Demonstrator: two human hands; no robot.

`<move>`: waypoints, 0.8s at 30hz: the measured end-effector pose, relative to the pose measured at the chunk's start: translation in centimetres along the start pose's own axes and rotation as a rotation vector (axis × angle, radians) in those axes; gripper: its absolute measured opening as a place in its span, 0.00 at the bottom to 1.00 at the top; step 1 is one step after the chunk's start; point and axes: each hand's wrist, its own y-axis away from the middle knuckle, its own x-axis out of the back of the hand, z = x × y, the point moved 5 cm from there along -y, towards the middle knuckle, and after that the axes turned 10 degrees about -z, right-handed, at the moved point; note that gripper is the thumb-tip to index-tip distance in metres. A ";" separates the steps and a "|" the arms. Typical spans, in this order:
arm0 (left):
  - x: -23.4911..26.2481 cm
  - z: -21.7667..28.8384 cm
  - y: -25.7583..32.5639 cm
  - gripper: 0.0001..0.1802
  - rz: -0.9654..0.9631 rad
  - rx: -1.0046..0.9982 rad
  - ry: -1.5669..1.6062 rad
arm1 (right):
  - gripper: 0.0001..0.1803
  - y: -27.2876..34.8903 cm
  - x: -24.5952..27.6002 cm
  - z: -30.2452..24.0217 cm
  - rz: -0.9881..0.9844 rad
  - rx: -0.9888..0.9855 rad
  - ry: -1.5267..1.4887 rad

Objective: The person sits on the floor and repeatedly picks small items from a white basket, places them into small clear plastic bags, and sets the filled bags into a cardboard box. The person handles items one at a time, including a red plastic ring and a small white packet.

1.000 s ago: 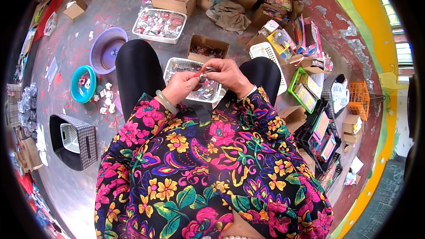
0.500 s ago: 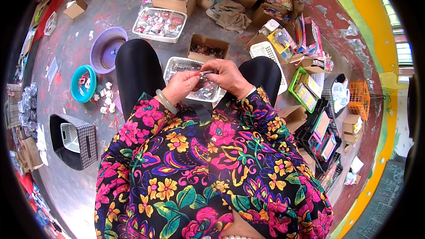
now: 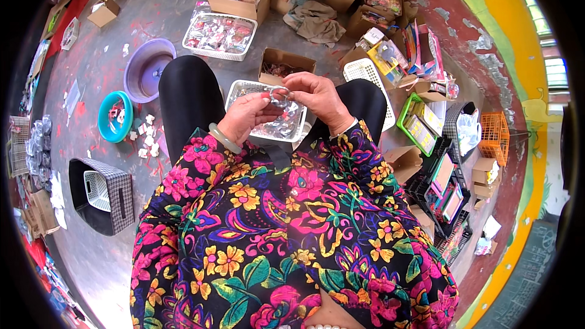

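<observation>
Between my knees, a small silvery ring (image 3: 280,92) with a red bit beside it is held up by both hands. My left hand (image 3: 244,117) pinches its left side, thumb and fingers together, a pale bangle round the wrist. From the right, the thumb and index finger of my right hand (image 3: 321,101) close on the same ring. Directly below them sits a white plastic basket (image 3: 231,94) holding small clear-wrapped pieces, partly covered by my hands. Just beyond it stands an open cardboard box (image 3: 263,66) with dark reddish items inside.
To the left are a purple basin (image 3: 131,79), a teal basin (image 3: 103,125), scattered white pieces (image 3: 149,140) and a checked bin (image 3: 119,201). Ahead is another white basket (image 3: 234,55) of packets. Boxes, a green basket (image 3: 405,113) and black crates (image 3: 429,189) crowd the right.
My hands have moved slightly apart and their fingers have loosened. The silvery ring, mostly covered before, now shows between the fingertips.
</observation>
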 end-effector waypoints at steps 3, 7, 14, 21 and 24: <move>-0.3 0.2 -0.1 0.17 -0.012 -0.007 0.033 | 0.07 0.1 0.6 -0.1 0.038 0.080 0.208; -0.4 0.2 0.2 0.16 -0.009 0.016 0.041 | 0.06 0.1 0.8 0.0 0.033 0.013 0.221; -1.0 0.5 0.4 0.17 0.009 0.077 0.059 | 0.05 0.0 0.6 0.4 0.029 0.008 0.150; -1.0 0.5 0.3 0.17 0.017 0.081 0.076 | 0.06 0.0 0.8 1.2 0.063 -0.034 0.256; -1.0 0.2 0.3 0.17 0.003 0.081 0.102 | 0.06 0.0 0.7 1.0 0.066 -0.037 0.271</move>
